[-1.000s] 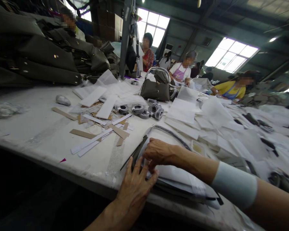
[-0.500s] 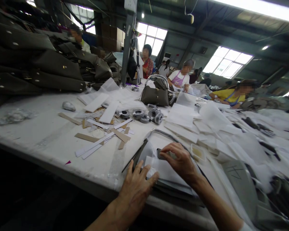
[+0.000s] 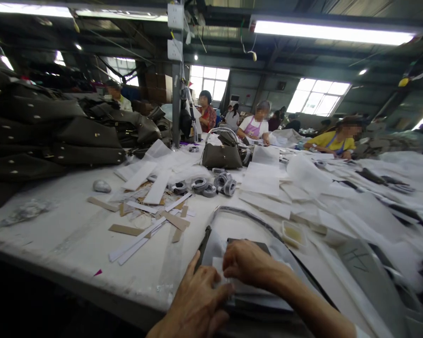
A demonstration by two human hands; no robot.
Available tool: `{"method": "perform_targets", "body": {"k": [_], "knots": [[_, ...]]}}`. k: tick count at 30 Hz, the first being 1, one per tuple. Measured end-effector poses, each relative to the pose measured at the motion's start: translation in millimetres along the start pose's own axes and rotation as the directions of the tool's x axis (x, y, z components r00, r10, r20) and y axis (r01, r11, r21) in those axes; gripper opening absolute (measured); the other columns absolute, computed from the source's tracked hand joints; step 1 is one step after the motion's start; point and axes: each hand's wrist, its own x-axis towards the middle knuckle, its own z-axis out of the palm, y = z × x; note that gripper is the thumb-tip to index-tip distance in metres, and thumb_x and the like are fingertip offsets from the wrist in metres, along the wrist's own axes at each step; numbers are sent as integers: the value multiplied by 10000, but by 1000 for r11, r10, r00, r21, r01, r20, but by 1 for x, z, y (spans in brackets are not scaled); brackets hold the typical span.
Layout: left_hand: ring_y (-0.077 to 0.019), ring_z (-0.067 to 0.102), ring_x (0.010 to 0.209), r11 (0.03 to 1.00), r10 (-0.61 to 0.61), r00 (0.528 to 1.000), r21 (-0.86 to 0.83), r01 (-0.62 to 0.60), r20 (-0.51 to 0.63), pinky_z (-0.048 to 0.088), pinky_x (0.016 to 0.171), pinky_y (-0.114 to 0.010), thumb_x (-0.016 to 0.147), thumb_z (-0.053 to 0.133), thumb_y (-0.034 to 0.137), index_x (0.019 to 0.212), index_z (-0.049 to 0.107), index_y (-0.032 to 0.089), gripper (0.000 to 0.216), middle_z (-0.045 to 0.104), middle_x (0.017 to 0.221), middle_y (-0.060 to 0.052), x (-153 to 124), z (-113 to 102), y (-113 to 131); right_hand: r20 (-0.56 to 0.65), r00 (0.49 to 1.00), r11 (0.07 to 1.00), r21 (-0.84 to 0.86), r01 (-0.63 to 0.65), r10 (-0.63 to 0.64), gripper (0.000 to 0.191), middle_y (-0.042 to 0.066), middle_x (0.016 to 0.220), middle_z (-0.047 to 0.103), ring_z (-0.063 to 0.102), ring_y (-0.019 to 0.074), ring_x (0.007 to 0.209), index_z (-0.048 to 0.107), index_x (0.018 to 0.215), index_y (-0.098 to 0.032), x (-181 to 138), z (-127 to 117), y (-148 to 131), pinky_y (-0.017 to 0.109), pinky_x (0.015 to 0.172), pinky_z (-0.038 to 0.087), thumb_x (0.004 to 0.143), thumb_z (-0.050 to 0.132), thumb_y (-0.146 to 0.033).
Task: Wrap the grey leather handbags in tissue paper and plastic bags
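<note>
In front of me at the table edge lies a dark handbag (image 3: pixel 203 245) with a plastic-wrapped handle (image 3: pixel 248 212). White paper (image 3: pixel 217 264) and thin translucent wrapping cover its upper side. My left hand (image 3: pixel 199 298) rests on the bag's near left side, with its index finger stretched along the edge and its fingers apart. My right hand (image 3: pixel 248 264) is over the middle of the bag, fingers curled down against the paper; what they grip, if anything, is hidden. Just behind that hand shows a dark flat piece (image 3: pixel 265 246).
Paper and cardboard strips (image 3: pixel 127 230) lie left, near grey rolled straps (image 3: pixel 225 183). Another handbag (image 3: pixel 222 156) stands farther back. Dark bags (image 3: pixel 88 134) are piled left. White sheets (image 3: pixel 262 178) and a small tray (image 3: pixel 293 234) are on the right. Several people sit beyond.
My view has tilted up. My right hand has moved from pinching a small dark piece to curling lower over the paper, nearer my left hand. The dark piece now shows wider behind it.
</note>
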Motion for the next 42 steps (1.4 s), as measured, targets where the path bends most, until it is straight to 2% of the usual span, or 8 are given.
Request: {"method": "perform_targets", "body": {"k": [4,8,14,18,21,25,31,42], "knots": [[-193,607,935,999,46,998,-5,-45,52,201,1166,-553,822,670,575,1291,555,398,515,654,990,23,4,-1,-12,60,998,980,-192,47,-36,137,72,887,757,690,245,802,797,820,-218,11,6,-6,285,646,432,753,684,-177],[-180,608,852,999,29,998,30,-31,55,237,1152,-499,854,614,611,1081,676,336,362,665,860,29,16,-2,-17,77,997,995,-93,38,-31,104,37,815,736,669,209,752,771,796,-230,19,-2,0,265,619,417,745,690,-192],[-176,590,833,995,70,993,67,-77,92,353,1047,-417,867,609,609,965,726,336,313,662,824,14,30,-7,-23,-365,931,1000,25,-14,22,152,49,1033,706,631,230,989,670,1035,-225,40,28,23,333,880,439,909,585,-230],[-132,618,871,988,43,978,-151,-12,204,416,923,-259,868,676,495,977,733,353,188,692,888,46,38,-29,-30,-384,922,999,9,-48,48,152,59,1013,707,646,248,949,625,1064,-226,51,62,34,355,849,450,954,519,-229],[-86,647,906,936,-131,963,-291,198,235,437,842,-157,906,654,327,1012,725,333,128,719,962,86,52,-51,-48,-378,923,997,8,-71,68,177,74,1044,710,650,271,978,622,1104,-221,53,67,37,383,867,452,952,536,-246],[-133,649,1032,816,-576,809,29,577,117,442,909,-202,932,575,283,1055,724,303,194,729,1085,44,75,-71,-106,-323,941,995,15,-102,102,244,88,1089,711,656,284,1013,610,1190,-215,51,58,35,399,879,462,977,519,-292],[-225,637,1038,550,-818,574,259,794,-24,488,910,-389,979,518,316,1032,680,177,220,686,1085,-82,84,-93,-201,-278,950,990,23,-141,142,277,118,1140,702,637,315,1076,622,1212,-192,50,58,31,448,926,449,989,491,-291],[-226,624,1041,428,-896,442,325,843,35,545,879,-438,947,601,372,1222,579,162,347,605,1217,-92,101,-79,-261,-261,951,985,73,-154,168,285,98,1176,702,638,286,1102,620,1230,-217,50,60,36,418,950,436,993,498,-317]]}}
